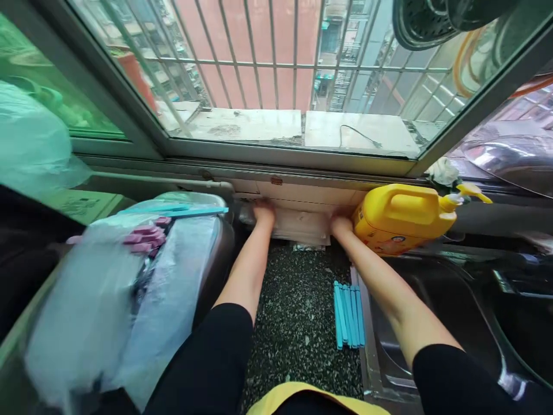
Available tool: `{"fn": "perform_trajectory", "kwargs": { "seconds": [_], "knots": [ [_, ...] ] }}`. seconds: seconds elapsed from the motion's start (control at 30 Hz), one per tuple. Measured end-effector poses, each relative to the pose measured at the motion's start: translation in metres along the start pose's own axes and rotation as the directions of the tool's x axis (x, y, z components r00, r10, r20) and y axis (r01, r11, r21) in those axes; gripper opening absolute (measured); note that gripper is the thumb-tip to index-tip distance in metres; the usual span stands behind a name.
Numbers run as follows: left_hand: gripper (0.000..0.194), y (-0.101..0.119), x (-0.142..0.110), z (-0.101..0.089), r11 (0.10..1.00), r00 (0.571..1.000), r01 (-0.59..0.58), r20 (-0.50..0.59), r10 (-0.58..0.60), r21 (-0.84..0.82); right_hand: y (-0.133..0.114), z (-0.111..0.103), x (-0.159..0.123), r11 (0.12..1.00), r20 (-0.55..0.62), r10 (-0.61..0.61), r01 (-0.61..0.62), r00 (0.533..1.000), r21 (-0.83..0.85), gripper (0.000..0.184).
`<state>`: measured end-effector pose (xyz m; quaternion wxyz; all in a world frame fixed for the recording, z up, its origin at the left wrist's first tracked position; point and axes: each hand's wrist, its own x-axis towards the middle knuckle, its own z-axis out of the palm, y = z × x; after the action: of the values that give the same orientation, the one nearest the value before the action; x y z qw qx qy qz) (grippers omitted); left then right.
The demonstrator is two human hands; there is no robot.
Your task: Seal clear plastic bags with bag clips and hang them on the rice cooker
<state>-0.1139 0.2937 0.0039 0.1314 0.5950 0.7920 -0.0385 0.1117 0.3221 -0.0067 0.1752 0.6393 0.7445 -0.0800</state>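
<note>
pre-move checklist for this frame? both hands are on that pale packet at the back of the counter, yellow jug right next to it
1. Both hands on the packet: ok. Left hand and right hand rest on the ends of the pale packet against the wall.
2. Grip closed on it: cannot tell, fingers are blurred and partly hidden.
3. Room on the right: not ok. The yellow jug lies on its side right beside the right hand.
4. Room on the left: not ok. The bag-covered container stands close to the left forearm.
5. Counter in front of the packet: ok, bare there; the blue sticks lie nearer the person, by the sink edge.
</note>
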Motion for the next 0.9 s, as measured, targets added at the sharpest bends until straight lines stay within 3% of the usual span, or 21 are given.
{"fn": "perform_trajectory", "kwargs": {
  "seconds": [0.07, 0.13, 0.23, 0.3, 0.4, 0.5, 0.6, 0.7, 0.83, 0.9],
  "knots": [
    [0.042, 0.008, -0.01, -0.012, 1.0, 0.996, 0.025, -0.085, -0.024, 0.007, -0.002, -0.012, -0.009, 1.0, -0.103, -0.029, 0.029, 0.994, 0.003, 0.04],
    [0.038, 0.018, -0.022, -0.032, 1.0, 0.977, -0.027, -0.209, 0.029, 0.015, -0.013, -0.03, -0.02, 0.991, -0.232, -0.104, 0.12, 0.967, 0.055, 0.036],
    [0.033, 0.03, -0.045, -0.079, 0.994, 0.909, -0.113, -0.403, 0.106, 0.007, -0.049, -0.061, -0.042, 0.922, -0.395, -0.242, 0.337, 0.886, 0.19, 0.029],
    [0.033, 0.027, -0.063, -0.118, 0.99, 0.872, -0.141, -0.474, 0.12, -0.009, -0.081, -0.081, -0.062, 0.839, -0.459, -0.341, 0.486, 0.82, 0.244, 0.025],
    [0.036, -0.01, -0.09, -0.172, 0.995, 0.879, -0.086, -0.474, 0.049, -0.057, -0.131, -0.103, -0.091, 0.726, -0.521, -0.461, 0.643, 0.718, 0.244, 0.023],
    [0.035, -0.081, -0.113, -0.204, 0.995, 0.912, 0.075, -0.4, -0.097, -0.07, -0.174, -0.118, -0.113, 0.663, -0.547, -0.546, 0.726, 0.635, 0.18, 0.023],
    [0.033, -0.161, -0.128, -0.209, 0.968, 0.912, 0.25, -0.331, -0.242, -0.02, -0.213, -0.128, -0.121, 0.632, -0.536, -0.609, 0.766, 0.585, 0.118, 0.025],
    [0.032, -0.221, -0.136, -0.195, 0.931, 0.904, 0.362, -0.229, -0.362, -0.044, -0.25, -0.137, -0.117, 0.632, -0.499, -0.653, 0.773, 0.57, 0.054, 0.027],
    [0.032, -0.261, -0.129, -0.172, 0.908, 0.902, 0.404, -0.115, -0.416, -0.111, -0.284, -0.144, -0.105, 0.671, -0.405, -0.677, 0.742, 0.615, 0.006, 0.026],
    [0.031, -0.271, -0.122, -0.164, 0.912, 0.916, 0.358, -0.115, -0.385, -0.198, -0.292, -0.147, -0.1, 0.675, -0.36, -0.686, 0.738, 0.632, 0.009, 0.025]
  ]
}}
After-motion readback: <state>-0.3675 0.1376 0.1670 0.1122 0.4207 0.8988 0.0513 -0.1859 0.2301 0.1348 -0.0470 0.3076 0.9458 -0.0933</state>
